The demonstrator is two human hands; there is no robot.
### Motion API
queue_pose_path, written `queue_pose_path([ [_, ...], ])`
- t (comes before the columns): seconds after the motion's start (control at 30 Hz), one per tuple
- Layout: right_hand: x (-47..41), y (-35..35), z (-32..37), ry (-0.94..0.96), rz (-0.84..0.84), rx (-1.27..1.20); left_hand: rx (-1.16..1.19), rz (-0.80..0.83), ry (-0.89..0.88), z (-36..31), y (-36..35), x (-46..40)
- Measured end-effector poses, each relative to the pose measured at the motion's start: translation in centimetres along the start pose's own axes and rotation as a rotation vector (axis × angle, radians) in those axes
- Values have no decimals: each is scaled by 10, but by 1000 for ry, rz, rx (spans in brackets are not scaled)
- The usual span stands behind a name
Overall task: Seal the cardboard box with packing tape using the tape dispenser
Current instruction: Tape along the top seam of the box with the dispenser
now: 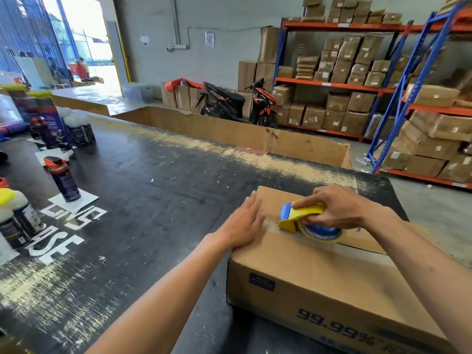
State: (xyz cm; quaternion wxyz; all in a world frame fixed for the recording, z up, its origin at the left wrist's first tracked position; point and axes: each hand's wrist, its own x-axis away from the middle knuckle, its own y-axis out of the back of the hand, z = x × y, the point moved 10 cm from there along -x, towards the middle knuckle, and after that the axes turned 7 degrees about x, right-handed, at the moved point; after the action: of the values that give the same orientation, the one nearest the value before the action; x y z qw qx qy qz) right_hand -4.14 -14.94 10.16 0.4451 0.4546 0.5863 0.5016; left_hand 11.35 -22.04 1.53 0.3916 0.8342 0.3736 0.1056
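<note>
A brown cardboard box point(319, 277) with dark print on its side lies at the right of the black worktable. My right hand point(337, 208) grips a yellow and blue tape dispenser point(301, 215) pressed on the box's top seam, near the far left end. A strip of clear tape point(362, 252) covers the seam behind the dispenser. My left hand point(242, 226) lies flat, fingers apart, on the box's top left edge, just left of the dispenser.
Several spray cans point(63, 180) stand on white cards along the table's left side point(153, 187). A large open cardboard carton point(229, 131) sits behind the table. Shelves of boxes point(357, 98) and a parked scooter point(237, 103) fill the back right.
</note>
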Motion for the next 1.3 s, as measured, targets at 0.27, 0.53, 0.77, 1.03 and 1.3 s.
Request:
queue_pose_path([
  [0.27, 2, -11, -9, -81, 108, -102, 88, 198, 59, 18, -21, 0],
  [0.53, 3, -6, -9, -57, 91, -51, -54, 317, 90, 14, -26, 6],
  [0.77, 26, -5, -23, -36, 117, -34, -202, 343, 93, 11, -24, 5],
  [1.03, 27, -6, -20, -27, 131, 69, -481, 338, 30, 9, -24, -1],
  [1.3, 28, -8, -21, -27, 76, 70, -556, 409, -120, -44, -85, -2],
])
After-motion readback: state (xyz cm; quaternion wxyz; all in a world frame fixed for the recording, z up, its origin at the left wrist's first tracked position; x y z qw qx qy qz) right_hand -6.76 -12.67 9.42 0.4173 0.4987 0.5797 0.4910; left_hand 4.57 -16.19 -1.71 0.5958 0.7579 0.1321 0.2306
